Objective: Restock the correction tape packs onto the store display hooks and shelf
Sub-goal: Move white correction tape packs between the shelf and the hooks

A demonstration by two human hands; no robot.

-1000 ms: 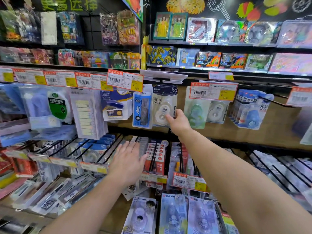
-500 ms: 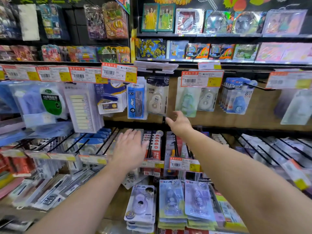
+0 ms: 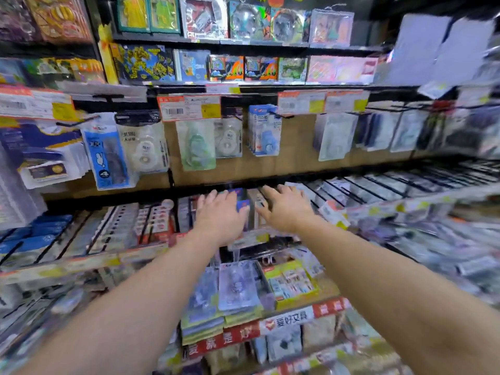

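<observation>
Correction tape packs (image 3: 238, 204) sit in a tight upright row on the middle hooks, and both our hands are laid over their tops. On the left, our left hand (image 3: 220, 219) rests with fingers spread and nearly straight, gripping nothing that we can make out. Between the hands a blue-topped pack shows through. On the right, our right hand (image 3: 286, 211) lies the same way, fingers fanned and loose across the neighbouring packs. To do this step well, we judge we should press evenly, square the row back along the hooks, and keep clear of the price tag rail (image 3: 250, 238) just below. Motion blur hides the finer detail.
</observation>
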